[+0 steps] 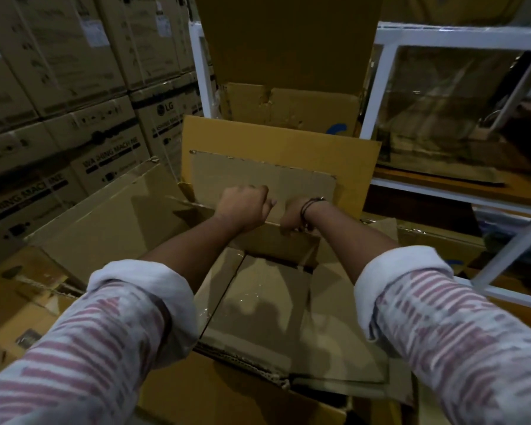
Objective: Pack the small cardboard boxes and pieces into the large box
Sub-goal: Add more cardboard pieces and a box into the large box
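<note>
The left grip [242,206] and the right grip [294,216], the latter with a dark cord bracelet [311,205] at its wrist, are side by side, both clenched over the top edge of an upright brown cardboard panel [276,242] at the far side of the large open brown cardboard box [111,210]. Flattened brown cardboard pieces [258,308] lie inside that box below the forearms, and a pale rectangular cardboard sheet [258,176] stands just behind the knuckles. Stacked printed washing-machine cartons [74,133] rise at the left, and a white metal shelf frame [442,35] stands at the right.
</note>
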`<action>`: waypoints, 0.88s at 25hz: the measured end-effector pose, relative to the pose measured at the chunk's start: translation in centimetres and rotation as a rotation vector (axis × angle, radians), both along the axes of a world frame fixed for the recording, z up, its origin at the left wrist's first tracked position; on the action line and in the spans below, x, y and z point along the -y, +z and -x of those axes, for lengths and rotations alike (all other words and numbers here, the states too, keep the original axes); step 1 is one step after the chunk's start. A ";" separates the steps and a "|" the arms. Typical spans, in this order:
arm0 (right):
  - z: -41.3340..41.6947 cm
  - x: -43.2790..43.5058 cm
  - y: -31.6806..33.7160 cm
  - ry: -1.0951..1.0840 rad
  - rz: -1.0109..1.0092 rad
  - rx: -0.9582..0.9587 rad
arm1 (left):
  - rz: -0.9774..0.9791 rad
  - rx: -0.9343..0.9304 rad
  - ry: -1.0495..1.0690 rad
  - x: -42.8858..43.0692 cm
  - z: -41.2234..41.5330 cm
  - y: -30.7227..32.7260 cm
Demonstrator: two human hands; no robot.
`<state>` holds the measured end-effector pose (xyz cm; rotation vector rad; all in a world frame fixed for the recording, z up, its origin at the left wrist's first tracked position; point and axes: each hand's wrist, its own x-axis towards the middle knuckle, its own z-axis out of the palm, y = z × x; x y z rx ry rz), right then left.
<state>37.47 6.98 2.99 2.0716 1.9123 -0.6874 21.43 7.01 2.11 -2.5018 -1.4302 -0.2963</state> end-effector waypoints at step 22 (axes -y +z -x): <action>-8.3 -2.5 -9.7 -0.823 -0.511 -0.545 | 0.076 -0.230 -0.076 0.3 0.4 -2.6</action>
